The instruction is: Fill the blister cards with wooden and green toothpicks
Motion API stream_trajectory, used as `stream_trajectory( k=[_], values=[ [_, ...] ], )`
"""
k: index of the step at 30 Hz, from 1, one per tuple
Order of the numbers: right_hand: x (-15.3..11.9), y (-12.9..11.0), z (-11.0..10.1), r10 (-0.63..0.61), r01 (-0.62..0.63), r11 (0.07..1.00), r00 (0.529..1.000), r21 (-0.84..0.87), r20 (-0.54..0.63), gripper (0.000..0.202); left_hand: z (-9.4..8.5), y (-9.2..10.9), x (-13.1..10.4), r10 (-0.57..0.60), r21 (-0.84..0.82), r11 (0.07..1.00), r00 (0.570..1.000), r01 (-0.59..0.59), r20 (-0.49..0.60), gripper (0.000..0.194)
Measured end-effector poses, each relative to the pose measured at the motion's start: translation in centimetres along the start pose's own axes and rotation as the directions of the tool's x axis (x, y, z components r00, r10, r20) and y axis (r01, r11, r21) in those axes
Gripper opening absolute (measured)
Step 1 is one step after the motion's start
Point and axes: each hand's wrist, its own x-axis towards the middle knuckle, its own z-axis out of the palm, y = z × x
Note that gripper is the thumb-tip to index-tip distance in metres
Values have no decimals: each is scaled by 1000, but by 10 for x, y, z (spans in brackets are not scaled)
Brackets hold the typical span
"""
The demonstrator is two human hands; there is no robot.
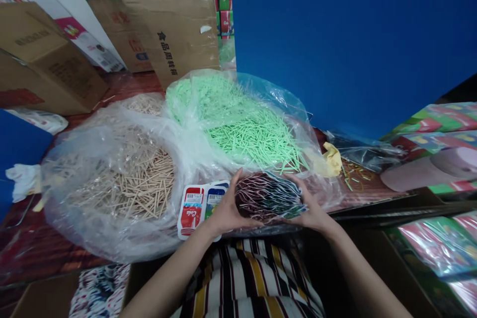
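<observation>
Both hands' fingers (238, 194) clamp a packet stack (266, 196), seemingly, between stick bags (122, 184) and boxes (439, 243).

Both of my hands meet near the middle, bare forearms reaching in from below.

My left hand (223, 211) sits left of centre, thumb raised and fingers curled inward, palm facing right. My right hand (311, 211) mirrors it on the right, palm facing left, fingers spread and bent toward the other. Both are cupped around the same bundle, pressing it from either side. My forearms angle in from the near edge, converging, wrists fairly straight and level.
</observation>
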Motion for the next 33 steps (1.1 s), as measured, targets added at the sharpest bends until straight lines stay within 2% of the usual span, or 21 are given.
stream_trajectory(
  k=[3, 5, 7, 9, 11, 14, 18, 21, 23, 26, 28, 31, 33],
  values=[
    [5, -1, 2, 25, -24, 996, 1000, 91, -9, 91, 3, 3, 3, 48, -21, 999, 999, -48, -4, 97],
    [8, -7, -1, 55, -46, 989, 996, 139, -63, 81, 4, 9, 5, 57, -18, 998, 998, -58, -30, 82],
    [9, -14, -8, 51, -33, 990, 990, 135, -131, 80, 4, 17, 6, 86, 7, 996, 996, -86, -33, 78],
    [8, -18, -15, 3, 7, 997, 991, 74, -134, 85, 2, 22, 5, 153, 64, 986, 988, -152, -15, 86],
    [5, -17, -18, -10, 12, 999, 999, 30, -51, 94, 0, 19, 3, 192, 128, 974, 981, -188, -19, 97],
    [3, -6, -10, 47, -49, 998, 997, 43, 53, 105, 0, 6, 0, 93, 118, 989, 996, -91, -13, 101],
    [7, 9, 4, 28, -32, 998, 998, 59, 58, 105, 1, -5, 2, 49, 72, 996, 999, -48, -13, 118],
    [11, 6, 3, 30, -32, 995, 999, 98, 18, 87, 1, 7, 4, 40, 39, 998, 999, -40, 10, 96],
    [11, -3, -5, 34, -31, 994, 999, 106, -24, 80, 1, 20, 5, 87, 63, 994, 996, -88, 14, 83],
    [7, -14, -17, -19, 23, 998, 998, 64, -64, 82, 1, 31, 4, 204, 177, 962, 979, -206, 30, 91],
    [4, -15, -18, -32, 33, 999, 999, 40, -30, 88, 1, 27, 3, 220, 195, 956, 975, -221, 27, 100],
    [4, -5, -10, 21, -22, 1000, 999, 15, 29, 99, 1, 10, 2, 99, 114, 988, 994, -103, 41, 105],
    [5, 5, -5, 44, -43, 999, 998, -12, 48, 101, -1, -2, 3, 52, 119, 991, 998, -56, 44, 103]
  ],
)
